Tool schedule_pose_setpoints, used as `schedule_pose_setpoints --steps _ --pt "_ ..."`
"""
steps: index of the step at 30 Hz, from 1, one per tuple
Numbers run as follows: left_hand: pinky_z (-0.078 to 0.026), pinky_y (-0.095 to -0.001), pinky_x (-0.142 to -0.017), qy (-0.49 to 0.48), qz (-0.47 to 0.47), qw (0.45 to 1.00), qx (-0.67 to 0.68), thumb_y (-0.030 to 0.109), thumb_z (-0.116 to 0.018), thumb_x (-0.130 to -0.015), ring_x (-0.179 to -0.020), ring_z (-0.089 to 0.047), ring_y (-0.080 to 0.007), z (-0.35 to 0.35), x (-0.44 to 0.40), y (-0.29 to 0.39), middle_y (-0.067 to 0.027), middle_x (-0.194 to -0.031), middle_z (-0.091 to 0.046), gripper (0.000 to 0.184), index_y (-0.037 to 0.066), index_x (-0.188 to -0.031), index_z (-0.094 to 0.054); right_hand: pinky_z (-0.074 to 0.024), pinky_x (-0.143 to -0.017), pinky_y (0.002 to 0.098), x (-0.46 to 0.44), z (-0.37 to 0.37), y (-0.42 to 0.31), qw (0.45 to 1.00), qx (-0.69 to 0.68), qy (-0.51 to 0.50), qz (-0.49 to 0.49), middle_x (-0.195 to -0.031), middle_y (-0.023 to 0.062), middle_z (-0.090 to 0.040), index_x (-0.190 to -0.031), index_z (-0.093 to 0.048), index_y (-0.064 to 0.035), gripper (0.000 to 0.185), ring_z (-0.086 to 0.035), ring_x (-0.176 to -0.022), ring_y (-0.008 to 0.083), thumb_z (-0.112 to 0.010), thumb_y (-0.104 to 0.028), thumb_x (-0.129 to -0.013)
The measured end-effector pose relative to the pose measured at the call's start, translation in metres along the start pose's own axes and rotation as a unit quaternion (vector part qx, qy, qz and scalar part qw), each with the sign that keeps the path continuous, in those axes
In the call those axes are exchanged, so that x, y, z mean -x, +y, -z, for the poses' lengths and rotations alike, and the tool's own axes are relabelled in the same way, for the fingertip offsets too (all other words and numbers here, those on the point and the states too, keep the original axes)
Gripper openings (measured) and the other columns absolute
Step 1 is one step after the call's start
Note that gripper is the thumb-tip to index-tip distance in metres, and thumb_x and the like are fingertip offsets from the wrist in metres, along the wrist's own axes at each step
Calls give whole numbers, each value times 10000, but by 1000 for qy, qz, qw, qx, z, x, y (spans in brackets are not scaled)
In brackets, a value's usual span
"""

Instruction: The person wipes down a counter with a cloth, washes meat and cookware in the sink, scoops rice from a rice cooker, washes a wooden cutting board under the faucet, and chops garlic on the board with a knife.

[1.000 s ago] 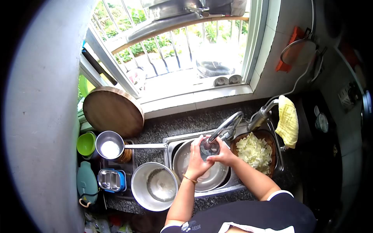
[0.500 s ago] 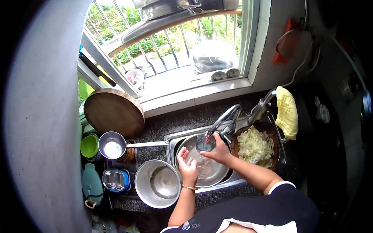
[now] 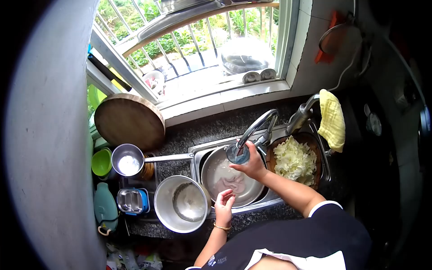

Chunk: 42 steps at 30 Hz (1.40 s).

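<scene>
Right hand [image 3: 254, 165] clasps drinking glass [image 3: 237, 156], faucet [image 3: 258, 125] above its fingers, rinsing apparently unfinished; left hand [image 3: 223, 209] loosely curled, empty.

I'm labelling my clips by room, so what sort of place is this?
Most likely a home kitchen: there's a metal sink with a curved faucet, a heap of chopped pale leaves beside it, and a long-handled saucepan to the left.
</scene>
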<state>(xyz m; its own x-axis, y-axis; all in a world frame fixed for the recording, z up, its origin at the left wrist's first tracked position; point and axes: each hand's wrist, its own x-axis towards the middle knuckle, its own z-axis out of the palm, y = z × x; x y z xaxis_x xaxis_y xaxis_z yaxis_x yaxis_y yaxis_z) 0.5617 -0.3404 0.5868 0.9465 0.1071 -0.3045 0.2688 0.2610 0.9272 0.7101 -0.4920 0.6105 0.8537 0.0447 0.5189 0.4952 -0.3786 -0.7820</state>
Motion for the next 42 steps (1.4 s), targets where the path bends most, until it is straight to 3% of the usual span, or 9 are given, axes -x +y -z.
schedule_pose_setpoints --steps 5,9,11,15,20,25,30,36,42 --pt "-469 -249 -751 -2 73 997 -19 57 -577 -854 -903 -579 -123 28 19 -15 -50 -1030 -602 232 26 -1083 -555 -453 -879 389 0 0 -6 999 7 -20 34 -1088 214 -543 -1180 -437 28 813 -557 -1014 356 -843 -352 -588" --pt "-480 -259 -753 52 143 988 0 124 -563 -875 -916 -575 -142 54 46 -13 -53 -1051 -589 314 59 -1172 -482 -472 -833 313 -9 3 -12 997 54 -23 51 -1125 132 -532 -1204 -417 -2 783 -570 -960 209 -854 -242 -600" --pt "-475 -303 -767 121 206 960 147 171 -602 -862 -933 -561 -148 66 64 -4 -66 -1075 -568 394 67 -1210 -450 -465 -839 307 -9 5 -9 996 23 -65 -58 -1135 126 -520 -1217 -399 5 778 -556 -976 191 -842 -240 -626" --pt "-466 -565 -858 145 213 893 368 477 -582 -843 -1043 -533 -320 97 95 -17 -107 -1092 -545 527 126 -1204 -425 -446 -854 371 -9 6 -6 997 29 -46 -62 -1020 167 -549 -1173 -432 33 800 -560 -969 295 -815 -391 -614" --pt "-459 -580 -865 219 190 863 414 710 -514 -741 -1047 -532 -408 125 94 -11 -177 -1091 -540 889 17 -1273 -350 -475 -805 384 -19 10 -14 977 73 -133 -148 -932 167 -609 -1084 -484 23 745 -610 -899 294 -775 -481 -618" --pt "-556 -457 -767 187 153 885 398 118 -426 -852 -910 -627 -343 133 72 -4 -205 -1021 -596 336 -98 -1106 -468 -471 -828 379 -31 13 -21 931 193 -268 -156 -935 191 -632 -1026 -548 15 674 -616 -923 309 -757 -494 -636" --pt "-575 -435 -733 199 143 939 239 64 -422 -842 -932 -616 -302 90 45 5 -183 -1046 -585 298 -85 -1093 -486 -472 -860 403 -24 7 -52 888 245 -383 -63 -1061 240 -581 -1152 -487 32 782 -591 -983 363 -749 -498 -640" --pt "-593 -426 -660 135 173 964 152 44 -471 -813 -809 -604 -261 37 5 11 -112 -896 -547 202 -77 -972 -499 -530 -687 464 -19 -14 -76 671 488 -558 17 -1028 118 -612 -1069 -545 -12 670 -625 -927 236 -763 -438 -600" --pt "-567 -489 -728 56 222 959 166 51 -471 -834 -896 -599 -296 15 -10 6 -133 -949 -560 209 -48 -1017 -488 -529 -722 442 -34 29 -68 639 518 -568 -36 -1034 103 -617 -1091 -541 -8 685 -619 -935 233 -726 -483 -633"
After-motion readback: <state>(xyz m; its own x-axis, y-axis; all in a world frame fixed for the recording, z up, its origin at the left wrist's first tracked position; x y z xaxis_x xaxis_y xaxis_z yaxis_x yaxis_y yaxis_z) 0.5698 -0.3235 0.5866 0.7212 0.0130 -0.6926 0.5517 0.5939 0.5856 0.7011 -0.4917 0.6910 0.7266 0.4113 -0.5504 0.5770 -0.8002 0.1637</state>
